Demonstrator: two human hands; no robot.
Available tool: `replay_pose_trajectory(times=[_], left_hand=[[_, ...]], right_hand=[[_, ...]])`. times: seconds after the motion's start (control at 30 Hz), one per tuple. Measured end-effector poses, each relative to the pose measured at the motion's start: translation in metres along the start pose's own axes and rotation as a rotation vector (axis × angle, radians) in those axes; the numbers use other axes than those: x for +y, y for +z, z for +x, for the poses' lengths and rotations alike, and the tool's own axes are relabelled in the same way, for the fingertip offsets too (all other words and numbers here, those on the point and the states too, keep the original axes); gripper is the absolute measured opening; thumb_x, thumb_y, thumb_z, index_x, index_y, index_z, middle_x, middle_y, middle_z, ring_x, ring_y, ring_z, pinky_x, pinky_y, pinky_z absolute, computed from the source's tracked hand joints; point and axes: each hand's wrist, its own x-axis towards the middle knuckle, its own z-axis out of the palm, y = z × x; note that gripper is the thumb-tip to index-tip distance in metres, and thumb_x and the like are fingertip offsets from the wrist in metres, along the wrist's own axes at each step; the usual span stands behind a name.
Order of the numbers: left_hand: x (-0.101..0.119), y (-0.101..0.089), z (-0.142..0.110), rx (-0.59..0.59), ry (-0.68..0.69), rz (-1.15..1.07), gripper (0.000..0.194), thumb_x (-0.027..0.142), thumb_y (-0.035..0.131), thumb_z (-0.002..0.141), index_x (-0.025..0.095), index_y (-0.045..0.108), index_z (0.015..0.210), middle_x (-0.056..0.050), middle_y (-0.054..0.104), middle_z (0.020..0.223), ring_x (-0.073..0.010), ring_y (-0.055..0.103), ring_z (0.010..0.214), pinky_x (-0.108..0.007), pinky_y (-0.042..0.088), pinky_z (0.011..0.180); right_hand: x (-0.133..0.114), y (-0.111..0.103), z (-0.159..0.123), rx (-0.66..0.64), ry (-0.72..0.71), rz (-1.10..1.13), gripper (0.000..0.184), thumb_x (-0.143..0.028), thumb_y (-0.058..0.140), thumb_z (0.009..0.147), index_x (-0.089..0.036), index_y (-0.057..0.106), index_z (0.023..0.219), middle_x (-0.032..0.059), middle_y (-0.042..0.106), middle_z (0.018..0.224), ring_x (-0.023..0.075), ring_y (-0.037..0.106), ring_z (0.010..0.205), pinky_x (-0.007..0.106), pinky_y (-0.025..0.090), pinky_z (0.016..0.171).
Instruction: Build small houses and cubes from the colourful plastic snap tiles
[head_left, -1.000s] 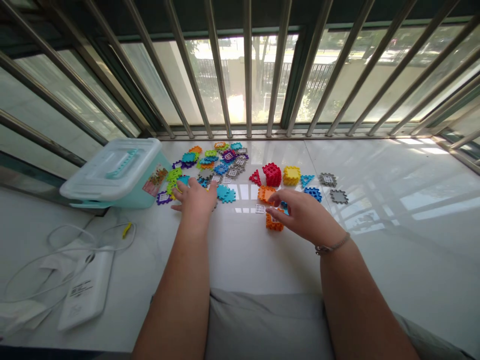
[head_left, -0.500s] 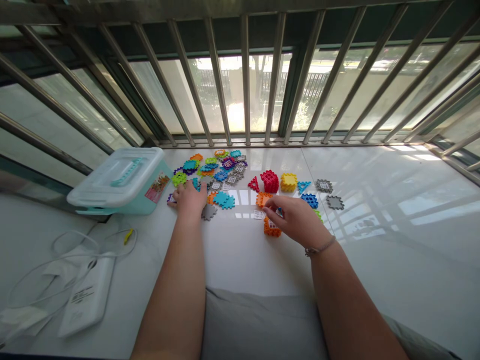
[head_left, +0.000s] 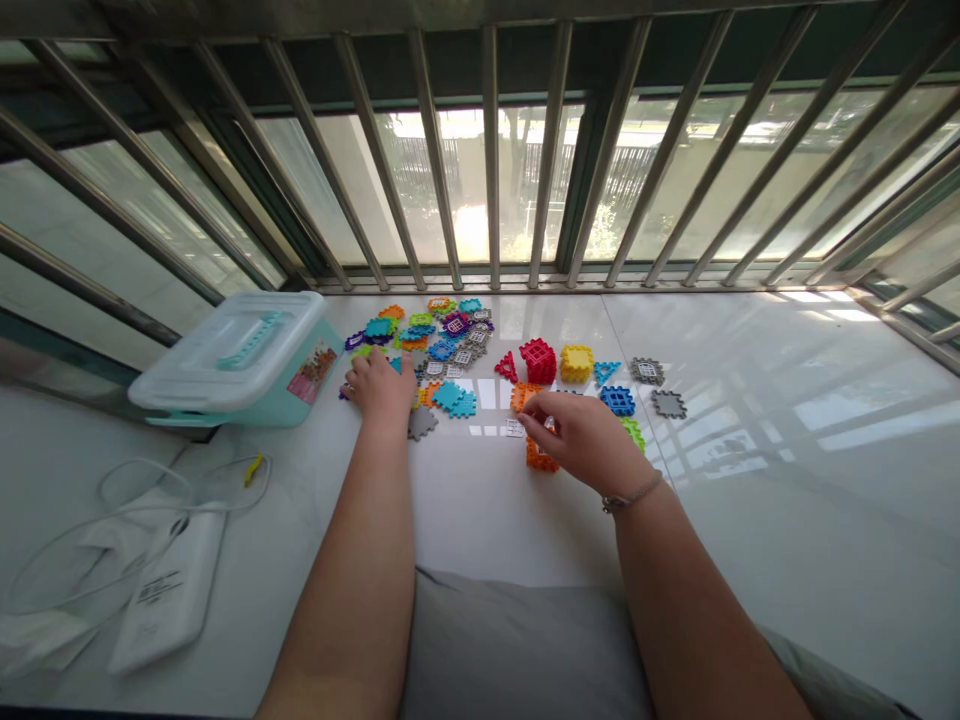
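**Both hands down among plastic waffle blocks on white stone ledge**

L hand sits palm down, fingers curled, at the near edge of a loose heap of multicoloured flat plastic notched squares, right beside a teal storage box w/ white lid. Fingers cover whatever's under them, so can't tell if it has hold of a piece. R hand, w/ thin bracelet on wrist, hovers half closed, thumb and fingers drawn together just above an orange cube of notched squares; can't tell if anything's pinched btwn them. Close by lie a flat orange square and a small white grid piece. Further on, in a loose row: red cube, yellow cube, blue square, two grey squares. Risks, my read: loose flats could skid on the glossy stone if brushed, and a low R wrist or a careless knuckle could tip the orange cube or knock it into the flats. L hand pressing or dragging could scatter the heap, or shove pieces against the box. Glare on the stone could hide pale pieces, making a mis-grab likelier
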Motion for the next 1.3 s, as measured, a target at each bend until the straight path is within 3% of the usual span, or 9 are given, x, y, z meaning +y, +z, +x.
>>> replay_pose_trajectory(times=[0.1, 0.27, 0.43, 0.7, 0.87, 1.0, 1.1, 1.23, 1.3], left_hand=[[-0.001, -0.001, 0.0, 0.034, -0.018, 0.015, 0.059, 0.053, 0.059, 0.102, 0.011, 0.07, 0.142, -0.034, 0.057, 0.156, -0.0518, 0.053, 0.148, -0.067, 0.041, 0.124], [-0.002, 0.002, 0.0, 0.05, 0.007, 0.008, 0.042, 0.049, 0.063, 0.102, 0.016, 0.072, 0.127, -0.029, 0.051, 0.167, -0.0495, 0.047, 0.156, -0.063, 0.039, 0.127], [0.0, 0.002, 0.002, 0.006, 0.08, -0.015, 0.026, 0.04, 0.061, 0.102, 0.018, 0.069, 0.116, -0.024, 0.07, 0.14, -0.0447, 0.063, 0.137, -0.062, 0.047, 0.12], [0.007, -0.004, -0.002, 0.063, 0.116, -0.106, 0.018, 0.031, 0.062, 0.1, 0.022, 0.066, 0.115, -0.019, 0.069, 0.137, -0.039, 0.063, 0.134, -0.053, 0.05, 0.118], [0.009, -0.006, -0.002, 0.045, 0.119, -0.244, 0.005, 0.024, 0.063, 0.096, 0.025, 0.064, 0.1, -0.011, 0.074, 0.108, -0.0333, 0.068, 0.111, -0.045, 0.053, 0.104], [0.016, -0.008, -0.004, 0.081, 0.085, -0.441, 0.008, 0.028, 0.067, 0.095, 0.025, 0.06, 0.091, -0.004, 0.064, 0.084, -0.0275, 0.063, 0.089, -0.039, 0.051, 0.092], [0.035, -0.009, -0.017, 0.058, 0.064, -0.658, 0.027, 0.045, 0.062, 0.103, 0.025, 0.057, 0.084, 0.0, 0.054, 0.074, -0.0203, 0.054, 0.072, -0.032, 0.047, 0.075], [0.073, -0.015, -0.048, -0.096, 0.07, -0.973, 0.056, 0.069, 0.029, 0.111, 0.025, 0.055, 0.086, 0.003, 0.038, 0.069, -0.0166, 0.042, 0.058, -0.028, 0.044, 0.057], [0.085, -0.024, -0.065, -0.282, 0.053, -1.472, 0.06, 0.078, 0.038, 0.106, 0.024, 0.058, 0.088, 0.003, 0.037, 0.074, -0.0149, 0.04, 0.059, -0.026, 0.042, 0.055]], right_hand=[[0.0, 0.001, 0.0, -0.001, -0.005, 0.001, 0.016, -0.03, 0.067, 0.107, -0.023, 0.072, 0.093, 0.0014, 0.079, 0.086, 0.0163, 0.063, 0.069, 0.03, 0.038, 0.067], [0.002, 0.001, -0.001, -0.003, -0.003, 0.002, 0.014, -0.029, 0.068, 0.107, -0.024, 0.073, 0.094, 0.0012, 0.08, 0.087, 0.0161, 0.063, 0.068, 0.03, 0.038, 0.066], [0.002, 0.0, -0.001, 0.004, -0.001, -0.015, 0.015, -0.029, 0.068, 0.107, -0.024, 0.072, 0.093, 0.0008, 0.079, 0.085, 0.0158, 0.062, 0.067, 0.03, 0.037, 0.066], [0.0, -0.001, -0.001, 0.035, -0.01, -0.023, 0.016, -0.029, 0.067, 0.107, -0.023, 0.072, 0.093, 0.0002, 0.076, 0.079, 0.0152, 0.06, 0.064, 0.03, 0.036, 0.066], [0.002, 0.0, -0.002, 0.049, -0.016, -0.025, 0.015, -0.027, 0.068, 0.107, -0.023, 0.072, 0.093, -0.0007, 0.074, 0.077, 0.0143, 0.059, 0.064, 0.029, 0.035, 0.065], [0.003, 0.0, -0.002, 0.072, -0.029, -0.024, 0.014, -0.027, 0.069, 0.106, -0.023, 0.073, 0.093, -0.0011, 0.075, 0.078, 0.0137, 0.059, 0.064, 0.029, 0.035, 0.065], [0.003, 0.0, -0.002, 0.084, -0.037, -0.015, 0.011, -0.027, 0.071, 0.107, -0.023, 0.073, 0.097, -0.0014, 0.077, 0.083, 0.0133, 0.061, 0.065, 0.029, 0.038, 0.066], [0.0, 0.0, -0.004, 0.107, -0.059, 0.006, 0.012, -0.034, 0.078, 0.105, -0.024, 0.073, 0.108, -0.0017, 0.081, 0.093, 0.0132, 0.063, 0.066, 0.028, 0.041, 0.067], [-0.001, 0.0, -0.005, 0.124, -0.069, 0.008, 0.016, -0.035, 0.081, 0.104, -0.024, 0.073, 0.112, -0.0016, 0.082, 0.097, 0.0133, 0.064, 0.066, 0.028, 0.042, 0.067]])
